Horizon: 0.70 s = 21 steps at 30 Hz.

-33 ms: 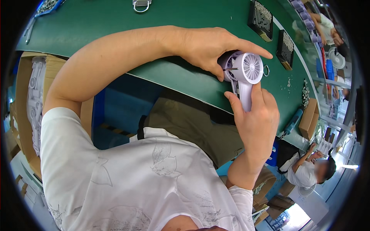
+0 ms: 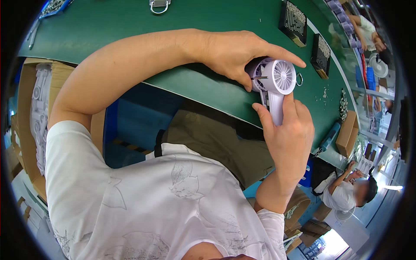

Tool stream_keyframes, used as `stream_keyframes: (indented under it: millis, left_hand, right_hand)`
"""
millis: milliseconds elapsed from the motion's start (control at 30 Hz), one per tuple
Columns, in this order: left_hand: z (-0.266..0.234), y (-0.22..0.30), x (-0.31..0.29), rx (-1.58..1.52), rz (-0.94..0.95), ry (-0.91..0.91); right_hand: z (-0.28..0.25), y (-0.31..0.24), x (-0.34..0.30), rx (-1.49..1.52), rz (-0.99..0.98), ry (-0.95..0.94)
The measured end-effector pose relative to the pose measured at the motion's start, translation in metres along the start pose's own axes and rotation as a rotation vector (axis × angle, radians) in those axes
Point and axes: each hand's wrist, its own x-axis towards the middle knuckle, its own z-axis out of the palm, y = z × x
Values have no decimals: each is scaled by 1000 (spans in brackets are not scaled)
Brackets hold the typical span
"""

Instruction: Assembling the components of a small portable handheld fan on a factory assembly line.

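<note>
A pale lilac handheld fan point(image 2: 284, 76) is held between my two hands above the near edge of the green table. Its round grille faces right, and the handle point(image 2: 276, 113) slants down toward me with dark inner parts showing along its open side. My left hand point(image 2: 234, 54) curls around the back of the fan head, thumb at the rim and index finger stretched over the top. A thin dark metal piece shows at the side of the head by that thumb. My right hand point(image 2: 289, 130) grips the handle between thumb and fingers.
Two black trays of small screws point(image 2: 293, 24) point(image 2: 320, 56) sit beyond the fan. Loose metal bits point(image 2: 325, 93) and a teal tool point(image 2: 333, 133) lie to the right, near a small cardboard box point(image 2: 346, 134). At left stands a carton of lilac fan parts point(image 2: 41, 108). Other people work at right.
</note>
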Motion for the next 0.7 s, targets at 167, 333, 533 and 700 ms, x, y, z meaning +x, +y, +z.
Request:
stream_keyframes:
  millis: [167,333,533,700]
  left_hand:
    - [-1,0,-2,-8,-48,-24]
    - [-1,-1,-3,-3,-62,-12]
    - [-2,-1,-2,-3,-68,-2]
    - [-1,-2,-3,12,-6,29]
  right_hand:
    - [6,0,-1,14,-10,65]
    - [10,-2,1,113,40,154]
    - [17,-2,-3,126,70,197]
    - [22,-3,-6,134,53,248]
